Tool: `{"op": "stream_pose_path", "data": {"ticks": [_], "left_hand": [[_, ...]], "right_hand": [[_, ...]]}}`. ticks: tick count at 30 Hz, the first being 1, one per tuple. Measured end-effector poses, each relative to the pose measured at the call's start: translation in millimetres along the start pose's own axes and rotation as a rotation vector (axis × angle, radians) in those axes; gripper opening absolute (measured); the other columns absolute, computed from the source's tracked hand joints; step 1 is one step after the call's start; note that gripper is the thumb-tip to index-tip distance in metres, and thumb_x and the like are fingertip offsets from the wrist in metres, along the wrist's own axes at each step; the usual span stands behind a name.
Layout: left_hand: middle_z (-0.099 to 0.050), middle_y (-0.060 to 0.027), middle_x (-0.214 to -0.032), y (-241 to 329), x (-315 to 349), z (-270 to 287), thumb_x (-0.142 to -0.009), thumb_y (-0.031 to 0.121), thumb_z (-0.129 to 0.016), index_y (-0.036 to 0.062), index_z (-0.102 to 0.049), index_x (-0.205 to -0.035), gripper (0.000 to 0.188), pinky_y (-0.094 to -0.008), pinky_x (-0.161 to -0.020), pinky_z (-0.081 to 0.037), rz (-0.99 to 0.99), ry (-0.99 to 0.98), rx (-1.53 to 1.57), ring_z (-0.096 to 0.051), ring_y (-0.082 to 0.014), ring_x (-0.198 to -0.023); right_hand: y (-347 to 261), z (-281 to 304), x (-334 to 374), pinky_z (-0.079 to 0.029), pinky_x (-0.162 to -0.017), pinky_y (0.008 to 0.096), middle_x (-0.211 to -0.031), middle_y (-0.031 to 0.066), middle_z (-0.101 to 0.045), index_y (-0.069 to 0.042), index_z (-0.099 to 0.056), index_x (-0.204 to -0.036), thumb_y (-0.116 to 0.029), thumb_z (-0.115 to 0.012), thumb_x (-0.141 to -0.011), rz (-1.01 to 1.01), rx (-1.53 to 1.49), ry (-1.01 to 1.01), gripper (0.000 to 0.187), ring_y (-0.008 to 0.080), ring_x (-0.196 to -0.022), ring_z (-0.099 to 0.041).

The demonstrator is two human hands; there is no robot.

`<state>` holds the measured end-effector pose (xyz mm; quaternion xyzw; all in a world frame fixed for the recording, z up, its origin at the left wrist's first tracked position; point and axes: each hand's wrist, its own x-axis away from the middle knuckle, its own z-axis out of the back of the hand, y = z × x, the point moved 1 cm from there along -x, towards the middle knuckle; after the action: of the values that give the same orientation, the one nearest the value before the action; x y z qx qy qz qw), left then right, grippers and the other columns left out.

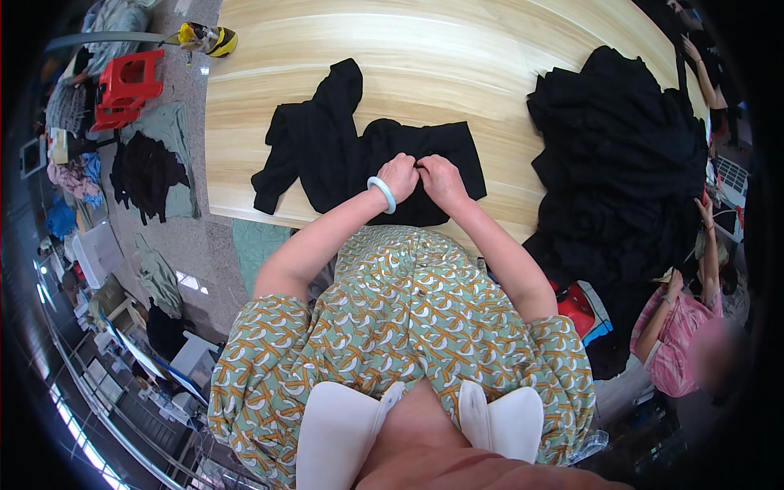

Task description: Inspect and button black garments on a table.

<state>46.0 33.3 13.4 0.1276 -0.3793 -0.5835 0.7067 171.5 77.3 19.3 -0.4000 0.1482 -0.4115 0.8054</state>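
A black garment lies spread on the wooden table in front of me, one sleeve reaching up and another part hanging toward the left. Both my hands meet over its right portion. My left hand, with a pale bangle at the wrist, pinches the black cloth with bent fingers. Close beside it, my right hand also pinches the cloth, fingertips nearly touching the left ones. Whatever small detail sits between the fingertips is too small to make out.
A large heap of black garments covers the table's right side. Beyond it a person in pink works. Left of the wooden table are red stools and dark cloth on the floor. A yellow-black object sits at the far-left corner.
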Motion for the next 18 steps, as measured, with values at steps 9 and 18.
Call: {"op": "stream_pose_path", "data": {"ticks": [9,18], "left_hand": [[-0.053,-0.0174,-0.081,2.9,8.4,15.3,-0.077,0.007,-0.046,-0.0002,-0.052,-0.08,0.01,-0.0439,-0.063,-0.046,-0.13,-0.031,-0.071,-0.055,-0.0356,-0.072],[-0.058,-0.0172,-0.077,-17.9,2.6,17.6,-0.079,0.01,-0.05,-0.0001,-0.056,-0.086,0.014,-0.0388,-0.067,-0.046,-0.13,-0.096,0.187,-0.056,-0.035,-0.074]], "right_hand": [[-3.8,1.9,2.5,-0.045,-0.065,0.0399,-0.071,0.0157,-0.054,0.0,-0.055,-0.076,-0.001,-0.053,-0.073,0.081,-0.051,0.026,0.004,0.0326,-0.07,-0.054],[18.6,15.0,-0.4,-0.046,-0.064,0.0371,-0.077,0.0157,-0.06,-0.002,-0.058,-0.084,-0.018,-0.061,-0.074,-0.14,-0.219,-0.293,0.019,0.0303,-0.072,-0.058]]}}
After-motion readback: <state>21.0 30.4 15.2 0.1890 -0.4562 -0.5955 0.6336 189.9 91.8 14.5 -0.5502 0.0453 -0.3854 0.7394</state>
